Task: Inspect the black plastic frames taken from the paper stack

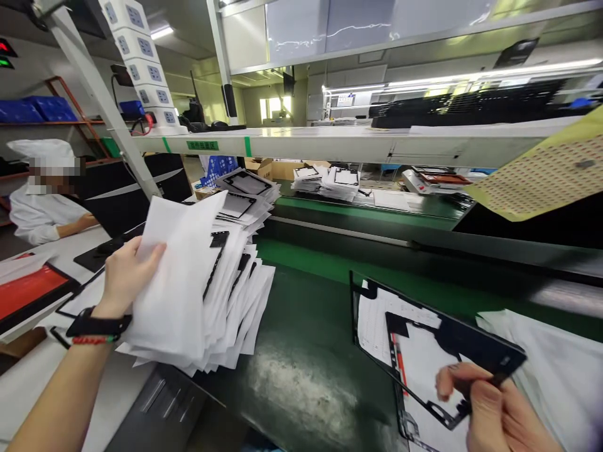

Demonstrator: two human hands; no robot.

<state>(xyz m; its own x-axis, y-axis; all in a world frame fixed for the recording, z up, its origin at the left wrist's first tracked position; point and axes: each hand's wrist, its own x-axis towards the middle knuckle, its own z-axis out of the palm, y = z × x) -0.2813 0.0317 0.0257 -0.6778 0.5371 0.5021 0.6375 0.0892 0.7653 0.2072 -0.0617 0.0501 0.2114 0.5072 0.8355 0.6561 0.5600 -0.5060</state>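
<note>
Left hand [126,271] gripping the top white sheet [176,276] of a fanned paper stack [230,301], left of the green conveyor belt [306,351]. Right hand [490,408] pinching a thin black frame [452,351] at its lower corner, tilted over the belt's right side, just above a printed sheet [377,320]. More white sheets [556,364] right of the belt. Beyond the belt, further stacks [330,179] under a long shelf [330,141]. Far left of the belt, a co-worker in white [40,210] at the table.

1. Green belt [306,351] runs across, with a fanned paper stack [226,295] lying at its left edge.
2. White sheets [556,358] lie at right.
3. More stacks [325,179] sit on the far bench [400,210].
</note>
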